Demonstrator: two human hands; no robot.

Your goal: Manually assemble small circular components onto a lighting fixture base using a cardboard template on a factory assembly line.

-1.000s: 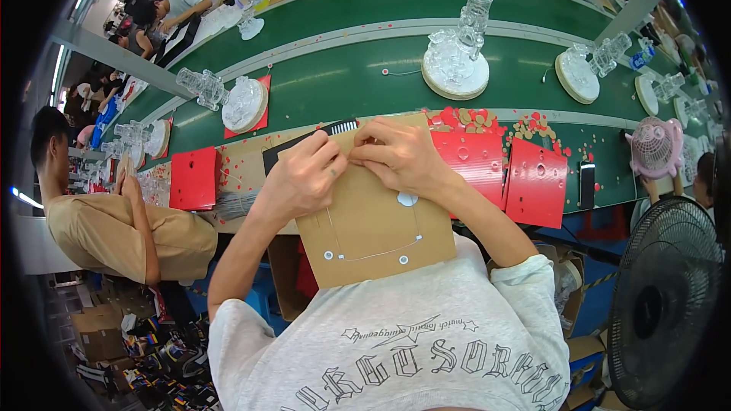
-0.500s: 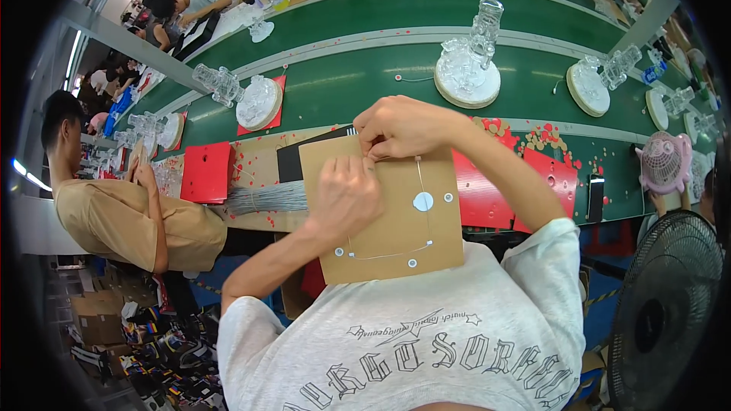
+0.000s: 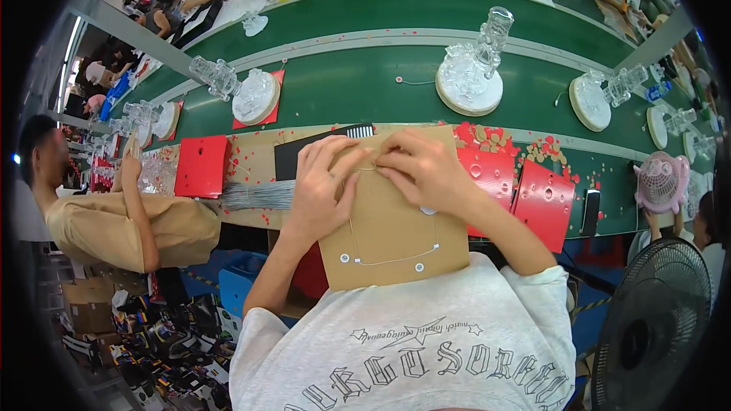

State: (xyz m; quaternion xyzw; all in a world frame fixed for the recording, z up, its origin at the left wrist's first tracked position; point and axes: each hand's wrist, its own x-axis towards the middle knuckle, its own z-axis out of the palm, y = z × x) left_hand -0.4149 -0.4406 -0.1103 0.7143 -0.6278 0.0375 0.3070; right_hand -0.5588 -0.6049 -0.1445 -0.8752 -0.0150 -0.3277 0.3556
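Head view: both the left hand (image 3: 320, 190) and right hand (image 3: 426, 167) have fingers pinching thin wire (image 3: 396, 259) at the cardboard panel's (image 3: 396, 236) top edge, and a slip could pull it from its holes.

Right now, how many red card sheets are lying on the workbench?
3: one red sheet left of the hands, two more, and, right of the brown cardboard panel. Others may be hidden under it.

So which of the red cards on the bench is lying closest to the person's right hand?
The red card just right of the brown cardboard panel, its edge beside the right hand. Another red card lies farther right, and a third far left.
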